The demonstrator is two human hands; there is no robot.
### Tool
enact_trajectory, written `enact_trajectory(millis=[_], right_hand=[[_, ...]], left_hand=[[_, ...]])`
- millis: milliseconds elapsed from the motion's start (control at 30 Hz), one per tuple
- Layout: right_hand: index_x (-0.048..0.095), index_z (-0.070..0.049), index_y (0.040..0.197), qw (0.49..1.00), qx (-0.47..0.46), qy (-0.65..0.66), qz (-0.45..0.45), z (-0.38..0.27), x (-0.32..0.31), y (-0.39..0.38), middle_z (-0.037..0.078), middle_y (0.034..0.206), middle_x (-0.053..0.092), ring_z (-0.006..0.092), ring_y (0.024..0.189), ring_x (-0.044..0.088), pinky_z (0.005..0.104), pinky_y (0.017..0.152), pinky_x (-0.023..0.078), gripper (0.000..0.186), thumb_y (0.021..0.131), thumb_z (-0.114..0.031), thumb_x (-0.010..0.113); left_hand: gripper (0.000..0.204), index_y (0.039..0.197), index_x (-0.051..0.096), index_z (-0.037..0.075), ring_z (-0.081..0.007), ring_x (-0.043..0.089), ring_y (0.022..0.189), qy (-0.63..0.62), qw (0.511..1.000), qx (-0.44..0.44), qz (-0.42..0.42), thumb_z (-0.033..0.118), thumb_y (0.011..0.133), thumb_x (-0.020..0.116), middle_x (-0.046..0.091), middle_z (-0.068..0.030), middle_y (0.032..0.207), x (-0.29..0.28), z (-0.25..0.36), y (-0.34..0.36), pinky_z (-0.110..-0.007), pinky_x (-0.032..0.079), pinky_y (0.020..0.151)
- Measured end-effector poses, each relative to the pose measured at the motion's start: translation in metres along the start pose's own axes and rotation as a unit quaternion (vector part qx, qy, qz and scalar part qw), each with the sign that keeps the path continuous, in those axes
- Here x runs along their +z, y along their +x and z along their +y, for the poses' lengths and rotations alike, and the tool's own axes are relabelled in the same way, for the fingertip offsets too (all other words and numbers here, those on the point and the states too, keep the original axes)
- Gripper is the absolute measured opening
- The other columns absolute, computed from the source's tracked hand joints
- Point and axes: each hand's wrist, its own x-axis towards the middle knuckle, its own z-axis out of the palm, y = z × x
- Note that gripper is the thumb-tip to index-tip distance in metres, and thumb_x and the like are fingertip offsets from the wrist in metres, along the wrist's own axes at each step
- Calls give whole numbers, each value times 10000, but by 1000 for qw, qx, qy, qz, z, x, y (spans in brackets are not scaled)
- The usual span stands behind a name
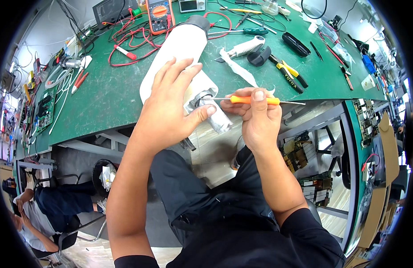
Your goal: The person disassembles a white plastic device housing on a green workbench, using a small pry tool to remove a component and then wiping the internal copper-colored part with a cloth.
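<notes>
A white, rounded device body with a dark grey cap at its far end lies slanted on the green bench, its near end at the bench edge. My left hand lies flat over it, fingers stretched, thumb beside the near end. There, a silvery wrapped piece hangs out over the edge. In my right hand is a screwdriver with an orange-yellow handle, held between thumb and fingers. Its thin shaft points left into the near end of the device; my left thumb and the wrapping partly hide the tip.
Right of the device lie a white-handled tool, black-and-yellow pliers and a black case. Behind it are an orange multimeter and tangled red leads. A circuit board lies far left. Another person sits at lower left.
</notes>
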Motion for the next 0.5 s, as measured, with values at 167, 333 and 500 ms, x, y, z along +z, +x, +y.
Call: enact_trajectory(millis=[167, 333, 500], right_hand=[[629, 45, 1065, 999, 10, 26, -19, 8, -7, 3, 201, 970, 704, 356, 876, 744, 476, 818, 631, 386, 1056, -336, 569], [615, 47, 1114, 997, 39, 53, -46, 8, -11, 10, 237, 996, 716, 362, 895, 745, 490, 829, 629, 412, 1043, -358, 590], [607, 87, 1167, 991, 64, 45, -104, -5, -14, 23, 247, 1028, 710, 324, 932, 738, 446, 863, 619, 463, 1033, -356, 616]], left_hand=[[716, 1402, 540, 42, -426, 334, 1464, -2, 1000, -16, 7, 391, 827, 785, 466, -178, 1503, 1, 4, -1, -524, 394, 1129], [676, 1376, 551, 48, -430, 344, 1456, 4, 1000, -26, 8, 352, 822, 791, 473, -176, 1491, 1, 5, 2, -532, 411, 1112], [639, 1344, 565, 45, -426, 373, 1430, 5, 999, -30, 16, 317, 810, 786, 484, -174, 1470, 0, 9, 5, -531, 445, 1080]])
